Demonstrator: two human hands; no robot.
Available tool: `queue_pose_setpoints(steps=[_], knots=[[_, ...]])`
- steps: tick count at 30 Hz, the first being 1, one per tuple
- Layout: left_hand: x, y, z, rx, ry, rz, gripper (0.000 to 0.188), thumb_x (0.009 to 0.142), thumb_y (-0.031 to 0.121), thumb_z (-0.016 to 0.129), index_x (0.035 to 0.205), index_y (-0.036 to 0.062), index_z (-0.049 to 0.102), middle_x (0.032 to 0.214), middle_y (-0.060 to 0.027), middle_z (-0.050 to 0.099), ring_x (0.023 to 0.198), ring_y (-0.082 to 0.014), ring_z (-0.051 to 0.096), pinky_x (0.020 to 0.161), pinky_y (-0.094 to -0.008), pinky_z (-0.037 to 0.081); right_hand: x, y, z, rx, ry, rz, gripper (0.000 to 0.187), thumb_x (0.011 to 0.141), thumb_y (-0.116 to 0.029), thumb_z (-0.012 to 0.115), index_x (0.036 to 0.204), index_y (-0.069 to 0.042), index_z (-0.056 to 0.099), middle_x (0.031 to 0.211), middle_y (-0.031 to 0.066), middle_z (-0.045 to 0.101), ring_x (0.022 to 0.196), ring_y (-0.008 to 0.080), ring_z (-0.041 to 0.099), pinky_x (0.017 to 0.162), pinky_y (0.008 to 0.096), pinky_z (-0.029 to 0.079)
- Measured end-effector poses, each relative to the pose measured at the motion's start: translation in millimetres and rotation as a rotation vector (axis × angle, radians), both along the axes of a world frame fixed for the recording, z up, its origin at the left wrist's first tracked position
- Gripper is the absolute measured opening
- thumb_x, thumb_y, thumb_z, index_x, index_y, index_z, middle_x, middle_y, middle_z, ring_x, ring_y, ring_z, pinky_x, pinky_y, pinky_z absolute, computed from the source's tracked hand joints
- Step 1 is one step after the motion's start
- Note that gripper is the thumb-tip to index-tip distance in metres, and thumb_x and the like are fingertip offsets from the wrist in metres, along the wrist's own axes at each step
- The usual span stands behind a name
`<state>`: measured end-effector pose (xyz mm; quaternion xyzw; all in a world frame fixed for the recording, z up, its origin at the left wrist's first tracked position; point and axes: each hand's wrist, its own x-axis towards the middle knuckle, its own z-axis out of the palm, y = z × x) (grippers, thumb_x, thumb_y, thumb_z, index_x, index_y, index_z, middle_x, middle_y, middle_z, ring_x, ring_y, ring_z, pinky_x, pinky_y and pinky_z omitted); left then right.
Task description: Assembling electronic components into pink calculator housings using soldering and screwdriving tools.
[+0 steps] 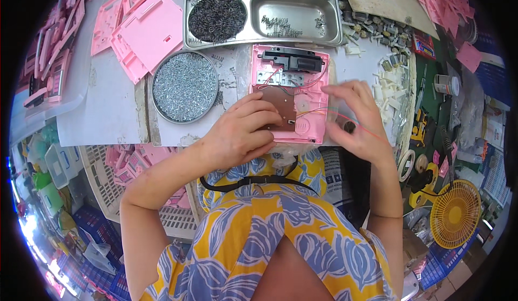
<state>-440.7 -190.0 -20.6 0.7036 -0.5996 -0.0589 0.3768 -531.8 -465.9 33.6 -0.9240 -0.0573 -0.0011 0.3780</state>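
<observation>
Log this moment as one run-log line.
Left hand: fingers over brown circuit board | Right hand: at pink casing's right edge, thumb and fingers apart | Steel tray: springs

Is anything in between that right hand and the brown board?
Yes: thin wires cross the right side of the pink case, between the right hand and the brown board. Nothing bigger visibly blocks it.

Yellow V-necked garment (237, 231) had big blue-grey leaf shapes with pale outlines. Short sleeves (380, 258) matched the print. Black strap (280, 179) with buckle (252, 180) crossed the waist. Left hand (244, 127), right hand (362, 123): both were bare.
</observation>
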Motion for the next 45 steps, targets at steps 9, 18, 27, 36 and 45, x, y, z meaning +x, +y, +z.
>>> queue_pose_setpoints(steps=[9,18,27,36,45], knots=[[-45,-23,15,-0.104,-0.047,-0.021,0.038,0.073,0.017,0.071,0.109,0.0037,0.070,0.094,-0.0057,0.063,0.081,-0.0222,0.061,0.074,-0.0375,0.047,-41,35,22,0.433,0.017,0.391,0.035,0.077,-0.027,0.084,0.100,-0.004,0.072,0.088,0.0062,0.067,0.080,0.0214,0.066,0.071,0.0333,0.051],[-39,-13,8,-0.102,-0.073,-0.131,0.032,0.071,0.014,0.071,0.101,0.0036,0.069,0.091,-0.0055,0.065,0.076,-0.0204,0.063,0.063,-0.0345,0.049,-27,32,-31,-0.120,-0.224,0.279,0.050,0.076,-0.052,0.074,0.100,-0.008,0.073,0.099,0.0057,0.062,0.095,0.0293,0.055,0.088,0.0449,0.044],[-31,24,8,0.001,0.223,0.424,0.016,0.081,-0.002,0.075,0.090,0.0040,0.064,0.072,-0.0091,0.062,0.055,-0.0245,0.062,0.048,-0.0326,0.047,-20,50,-8,-0.189,-0.164,0.279,0.040,0.080,-0.031,0.075,0.114,-0.010,0.070,0.098,0.0032,0.062,0.098,0.0267,0.055,0.093,0.0443,0.041],[-84,57,-16,0.338,0.215,0.261,0.019,0.087,0.018,0.067,0.077,0.0069,0.056,0.071,-0.0104,0.060,0.060,-0.0287,0.065,0.052,-0.0411,0.051,-20,114,-37,-0.236,-0.292,0.060,0.023,0.076,-0.018,0.076,0.098,-0.012,0.070,0.094,0.0002,0.060,0.094,0.0238,0.052,0.087,0.0445,0.038],[-12,51,37,0.315,0.328,0.035,0.017,0.086,0.019,0.070,0.099,0.0095,0.064,0.084,-0.0099,0.061,0.078,-0.0327,0.065,0.066,-0.0445,0.053,-17,118,-40,-0.293,-0.261,0.046,0.024,0.073,-0.023,0.080,0.091,-0.014,0.068,0.091,0.0022,0.058,0.094,0.0260,0.054,0.086,0.0453,0.037]])
